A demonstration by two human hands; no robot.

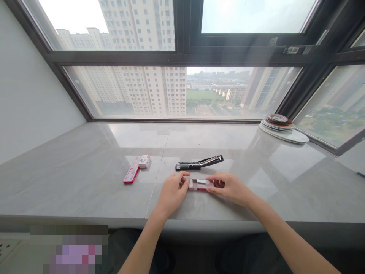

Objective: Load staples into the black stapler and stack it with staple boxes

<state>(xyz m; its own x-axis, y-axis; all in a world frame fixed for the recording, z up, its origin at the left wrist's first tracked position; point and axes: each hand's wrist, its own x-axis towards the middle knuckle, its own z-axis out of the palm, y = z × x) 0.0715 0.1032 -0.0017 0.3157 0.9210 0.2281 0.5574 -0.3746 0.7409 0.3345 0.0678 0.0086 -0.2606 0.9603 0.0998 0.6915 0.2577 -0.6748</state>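
A small red and white staple box [200,184] lies on the grey stone sill [85,179] between my two hands. My left hand [172,192] pinches its left end with curled fingers. My right hand [230,187] grips its right end the same way. Just behind the box lies a black stapler [199,163], swung open. Two more red and white staple boxes [136,169] lie to the left, one long and one short.
A stack of round plates [282,127] stands at the back right corner by the window. The wide window frame [182,57] runs along the far edge. A white wall closes the left side.
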